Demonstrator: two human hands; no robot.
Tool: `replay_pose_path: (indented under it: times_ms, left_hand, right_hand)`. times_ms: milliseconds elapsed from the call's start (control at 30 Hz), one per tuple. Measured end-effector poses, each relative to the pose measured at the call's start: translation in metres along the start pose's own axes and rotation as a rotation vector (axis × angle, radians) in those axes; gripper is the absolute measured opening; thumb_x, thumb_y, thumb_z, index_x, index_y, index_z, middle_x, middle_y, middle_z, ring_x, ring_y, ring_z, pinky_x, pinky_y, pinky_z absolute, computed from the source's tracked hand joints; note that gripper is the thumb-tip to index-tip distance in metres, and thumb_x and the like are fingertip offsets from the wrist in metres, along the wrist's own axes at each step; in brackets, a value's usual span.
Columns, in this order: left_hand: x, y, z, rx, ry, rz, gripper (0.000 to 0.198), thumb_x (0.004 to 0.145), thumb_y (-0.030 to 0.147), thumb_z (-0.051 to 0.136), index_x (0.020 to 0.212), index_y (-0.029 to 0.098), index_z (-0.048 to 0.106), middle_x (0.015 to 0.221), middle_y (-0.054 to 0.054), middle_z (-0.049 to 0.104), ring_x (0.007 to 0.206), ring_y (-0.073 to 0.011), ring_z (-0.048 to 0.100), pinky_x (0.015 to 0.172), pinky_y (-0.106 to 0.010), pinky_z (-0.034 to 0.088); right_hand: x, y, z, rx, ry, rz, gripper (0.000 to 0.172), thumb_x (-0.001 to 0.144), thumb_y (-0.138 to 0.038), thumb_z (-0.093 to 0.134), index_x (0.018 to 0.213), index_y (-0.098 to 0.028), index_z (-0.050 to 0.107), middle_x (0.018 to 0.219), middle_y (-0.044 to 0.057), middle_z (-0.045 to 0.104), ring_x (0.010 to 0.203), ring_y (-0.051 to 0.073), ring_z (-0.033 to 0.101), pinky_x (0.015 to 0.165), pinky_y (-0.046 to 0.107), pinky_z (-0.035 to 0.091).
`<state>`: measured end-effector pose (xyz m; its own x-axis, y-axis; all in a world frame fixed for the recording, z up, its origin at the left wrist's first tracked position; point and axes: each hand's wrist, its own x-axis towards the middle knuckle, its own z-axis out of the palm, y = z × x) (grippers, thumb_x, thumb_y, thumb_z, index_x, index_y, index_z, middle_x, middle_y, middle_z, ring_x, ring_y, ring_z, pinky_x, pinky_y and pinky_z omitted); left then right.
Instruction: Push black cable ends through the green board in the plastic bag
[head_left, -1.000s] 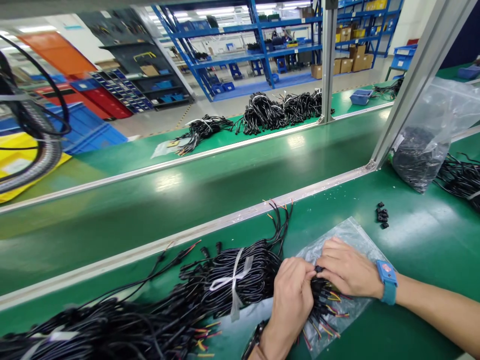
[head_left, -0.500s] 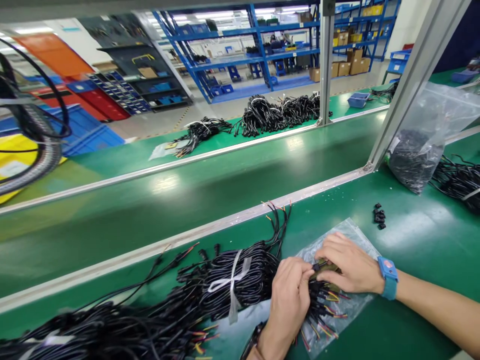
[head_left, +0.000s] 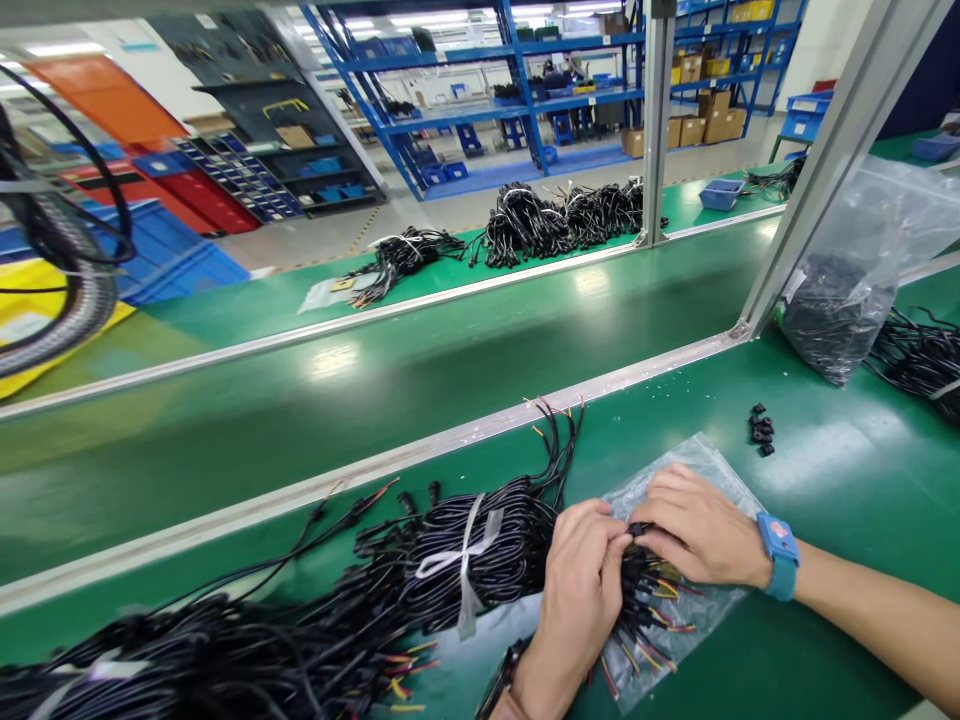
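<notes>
My left hand [head_left: 583, 580] is closed in a pinch at one end of a small black cable connector [head_left: 639, 529]. From the other side, the thumb and forefinger of my right hand [head_left: 697, 525] pinch the same connector; its ends are hidden by the fingertips. Below my hands, short black cables [head_left: 637, 610] with red and yellow bare-ended wires lie on a clear plastic bag [head_left: 716, 470]. Left of my left hand is a coil of black cable [head_left: 517, 530], tied with a white strip.
Several small black caps [head_left: 761, 430] lie on the green bench beyond my right hand. A clear bag of black parts [head_left: 832, 310] leans by a metal post [head_left: 817, 180]. A heap of black cables [head_left: 247, 660] fills the front left. An aluminium rail [head_left: 420, 450] crosses behind.
My right thumb and forefinger have closed together onto the black connector, where before they were spread apart. My left hand has stayed nearly in place, its fingers shifted slightly upward.
</notes>
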<state>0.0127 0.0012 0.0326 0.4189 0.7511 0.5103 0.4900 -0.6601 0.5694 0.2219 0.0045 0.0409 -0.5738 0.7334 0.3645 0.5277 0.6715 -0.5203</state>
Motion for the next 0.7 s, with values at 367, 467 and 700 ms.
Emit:
replay_pose_path:
  times_ms: [367,467,700]
  left_hand:
    - [-0.001,0.001,0.001,-0.03,0.002,-0.063,0.018,0.098,0.01,0.046,0.085,0.019,0.054,0.087,-0.005,0.061,0.091,-0.0207,0.059,0.079,-0.035,0.049]
    - [0.0,0.003,0.001,-0.036,0.014,-0.083,0.019,0.098,0.011,0.045,0.083,0.02,0.054,0.086,-0.005,0.061,0.086,-0.0203,0.058,0.074,-0.034,0.047]
    - [0.001,0.005,0.002,-0.029,0.014,-0.107,0.02,0.098,0.014,0.045,0.081,0.02,0.054,0.083,-0.005,0.062,0.082,-0.0205,0.059,0.071,-0.034,0.046]
  right_hand:
    - [0.0,-0.001,0.005,0.02,0.0,0.011,0.02,0.107,-0.027,0.044,0.102,-0.018,0.061,0.087,0.005,0.063,0.087,0.022,0.052,0.08,0.039,0.036]
    - [0.001,-0.003,0.008,0.022,0.008,0.005,0.021,0.107,-0.028,0.043,0.102,-0.017,0.06,0.087,0.005,0.063,0.088,0.023,0.052,0.081,0.039,0.037]
    - [0.002,-0.005,0.01,-0.003,0.011,0.004,0.023,0.108,-0.027,0.041,0.101,-0.017,0.061,0.085,0.005,0.062,0.087,0.023,0.053,0.082,0.04,0.039]
